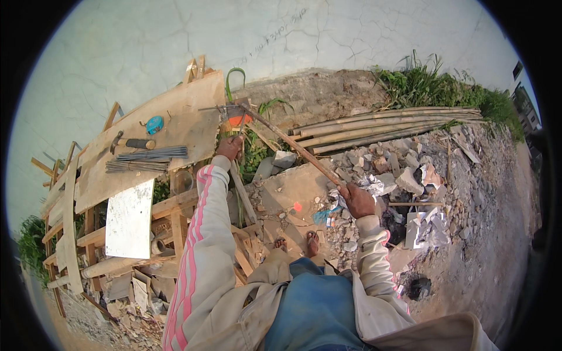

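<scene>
My right hand (358, 200) is closed around the lower end of a long rusty metal bar (295, 147), which slants up and left to the edge of a wooden board (199, 131). My left hand (229, 147) is closed just off the board's right edge, on a thin metal rod (242, 125) that runs up toward the bar's far end. Near that end, another thin length of metal (212, 107) lies across the board's corner. Beside it shows an orange-red piece (237, 119). Exactly how the bar and rod meet is too small to tell.
On the board lie a hammer (139, 143), a blue tape measure (154, 124) and several cut metal rods (146, 157). A white panel (130, 225) leans on the timber frame (175, 205). Long poles (380, 126) stretch along the wall (351, 35); rubble (404, 175) covers the right side.
</scene>
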A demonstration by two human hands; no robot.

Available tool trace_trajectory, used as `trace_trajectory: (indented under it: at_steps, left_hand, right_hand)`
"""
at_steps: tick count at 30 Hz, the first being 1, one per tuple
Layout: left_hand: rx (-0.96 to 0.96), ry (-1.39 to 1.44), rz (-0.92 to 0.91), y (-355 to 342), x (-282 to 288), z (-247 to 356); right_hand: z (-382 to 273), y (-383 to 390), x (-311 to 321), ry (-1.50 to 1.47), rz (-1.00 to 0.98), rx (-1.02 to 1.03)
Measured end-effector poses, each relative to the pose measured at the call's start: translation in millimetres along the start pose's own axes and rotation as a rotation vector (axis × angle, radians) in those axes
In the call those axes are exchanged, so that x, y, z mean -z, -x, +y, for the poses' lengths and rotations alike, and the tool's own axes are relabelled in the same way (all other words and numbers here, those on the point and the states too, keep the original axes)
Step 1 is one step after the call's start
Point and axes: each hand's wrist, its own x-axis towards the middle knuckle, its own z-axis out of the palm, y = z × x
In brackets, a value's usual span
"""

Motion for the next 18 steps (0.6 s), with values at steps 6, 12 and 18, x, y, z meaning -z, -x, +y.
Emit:
trace_trajectory:
  at_steps: [6,12,18]
  left_hand:
    - [-0.042,-0.031,-0.034,-9.2,10.1,-1.9]
    - [-0.037,-0.419,0.084,-10.5,13.8,8.3]
    - [0.000,-0.657,0.206,-0.4,11.8,15.3]
  right_hand:
    - [-20.3,17.3,-3.1,-0.026,0.074,-0.016]
    - [-42.7,39.5,-12.2,-0.073,0.097,-0.049]
    - [-62.2,50.3,-3.7,-0.098,-0.056,-0.122]
